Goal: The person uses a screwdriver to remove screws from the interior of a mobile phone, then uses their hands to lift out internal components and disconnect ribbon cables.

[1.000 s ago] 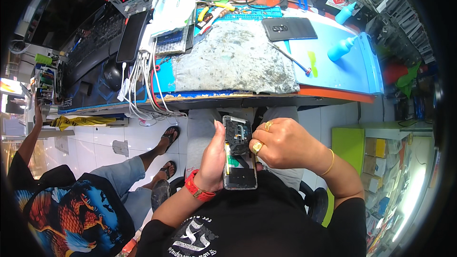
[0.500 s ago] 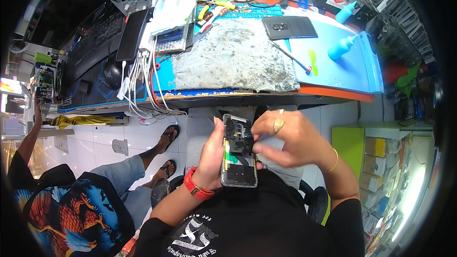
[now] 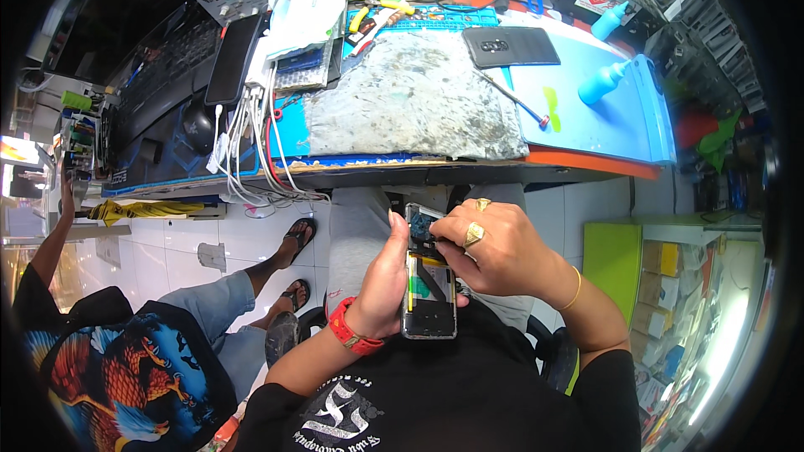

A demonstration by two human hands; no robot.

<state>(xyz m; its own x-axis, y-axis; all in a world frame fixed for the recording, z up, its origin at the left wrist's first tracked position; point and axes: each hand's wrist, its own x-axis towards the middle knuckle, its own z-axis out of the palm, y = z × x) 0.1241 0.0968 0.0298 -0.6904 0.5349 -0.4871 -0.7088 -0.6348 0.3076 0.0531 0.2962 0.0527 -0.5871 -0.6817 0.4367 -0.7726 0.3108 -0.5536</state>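
Note:
An opened smartphone (image 3: pixel 431 314) lies upright along my left palm, its back off and its insides facing up. My left hand (image 3: pixel 381 272) wraps around its left edge, the thumb along the side and fingertips showing at the right edge. A bluish circuit board (image 3: pixel 421 224) shows in the phone's upper part, with a green and black battery area below. My right hand (image 3: pixel 494 243) is closed over the phone's upper right, its fingertips pinched at the board. Whatever sits between those fingertips is hidden.
Above my lap runs the bench edge, with a stained grey mat (image 3: pixel 419 100). A dark phone back cover (image 3: pixel 511 48), a brush (image 3: pixel 519 105) and blue bottles (image 3: pixel 601 84) lie or stand to the right. White cables (image 3: pixel 243 130) hang at left. Another person's legs (image 3: pixel 230 285) are at my left.
The phone has shifted slightly right and down in my left hand. My right hand has turned and closed in over the upper part, where bluish circuit board now shows instead of black covering.

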